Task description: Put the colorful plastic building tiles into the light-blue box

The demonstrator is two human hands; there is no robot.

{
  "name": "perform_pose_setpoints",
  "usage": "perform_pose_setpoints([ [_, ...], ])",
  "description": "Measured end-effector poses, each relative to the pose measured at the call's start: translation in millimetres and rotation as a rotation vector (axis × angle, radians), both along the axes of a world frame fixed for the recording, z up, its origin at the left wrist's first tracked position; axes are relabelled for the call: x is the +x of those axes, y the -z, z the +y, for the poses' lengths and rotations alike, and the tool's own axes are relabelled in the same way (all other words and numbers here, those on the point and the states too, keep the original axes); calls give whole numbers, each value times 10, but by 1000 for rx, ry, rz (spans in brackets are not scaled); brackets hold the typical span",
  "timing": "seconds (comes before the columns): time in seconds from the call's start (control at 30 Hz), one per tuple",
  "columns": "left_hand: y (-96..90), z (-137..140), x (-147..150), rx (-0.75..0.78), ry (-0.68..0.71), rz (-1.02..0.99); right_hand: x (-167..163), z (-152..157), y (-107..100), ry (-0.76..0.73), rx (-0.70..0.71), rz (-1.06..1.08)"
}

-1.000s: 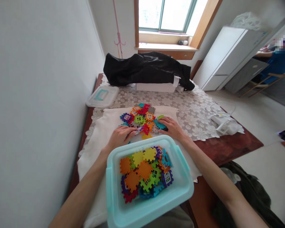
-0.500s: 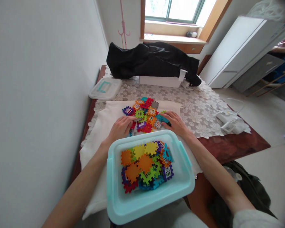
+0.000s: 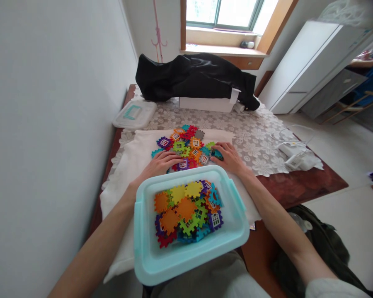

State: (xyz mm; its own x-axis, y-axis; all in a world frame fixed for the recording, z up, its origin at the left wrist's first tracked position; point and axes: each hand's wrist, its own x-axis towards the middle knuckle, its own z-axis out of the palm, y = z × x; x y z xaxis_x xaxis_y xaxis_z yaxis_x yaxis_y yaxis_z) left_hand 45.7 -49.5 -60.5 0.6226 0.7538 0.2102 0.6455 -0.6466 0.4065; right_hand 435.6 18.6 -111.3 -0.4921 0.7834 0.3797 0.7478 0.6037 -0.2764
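A loose pile of toothed plastic building tiles (image 3: pixel 179 146) in several colours, some with white window inserts, lies on a white cloth (image 3: pixel 126 165). My left hand (image 3: pixel 161 162) rests palm down over the pile's near left side, fingers stretched out. Beyond its knuckles shows a teal tile (image 3: pixel 156 152). At the pile's right edge my right hand (image 3: pixel 229 156) is curved, with fingers and thumb apart around a dark teal tile (image 3: pixel 216 154) that it touches. Closer to me, between my forearms, a light-teal plastic tub (image 3: pixel 233 231) holds more tiles, with orange tiles (image 3: pixel 186 208) on top.
A clear lid with a teal handle (image 3: pixel 133 114) lies at the table's left. Black sheeting (image 3: pixel 195 76) covers a white box (image 3: pixel 205 104) at the back. A white device with cable (image 3: pixel 300 155) sits on the right. A wall (image 3: pixel 56 103) borders the left side.
My left hand has slid left and flattened, and a teal tile now shows beyond it. My right hand has shifted slightly right and away from me. The view has shifted a little.
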Motion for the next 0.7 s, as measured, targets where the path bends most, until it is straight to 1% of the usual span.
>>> perform_pose_setpoints([
  [0.13, 37, 8, 1, -2, -34, -41, -21, -2, -7, -4, 21, 59],
  [0.27, 101, 21, 14, 36, -79, -88, -20, -16, -14, -10, 29, 119],
  [0.37, 126, 28, 16, 55, -81, -86, -22, -13, 9, 2, 63, 136],
  [0.47, 108, 22, 0, 35, -63, -62, -34, 12, 47, 56, 92, 93],
  [0.6, 48, -3, -11, -16, -3, 0, -45, 54, 73, 39, 32, 50],
  [0.7, 9, -21, 10, -17, -3, 5, -40, 57, 67, 45, 29, 62],
])
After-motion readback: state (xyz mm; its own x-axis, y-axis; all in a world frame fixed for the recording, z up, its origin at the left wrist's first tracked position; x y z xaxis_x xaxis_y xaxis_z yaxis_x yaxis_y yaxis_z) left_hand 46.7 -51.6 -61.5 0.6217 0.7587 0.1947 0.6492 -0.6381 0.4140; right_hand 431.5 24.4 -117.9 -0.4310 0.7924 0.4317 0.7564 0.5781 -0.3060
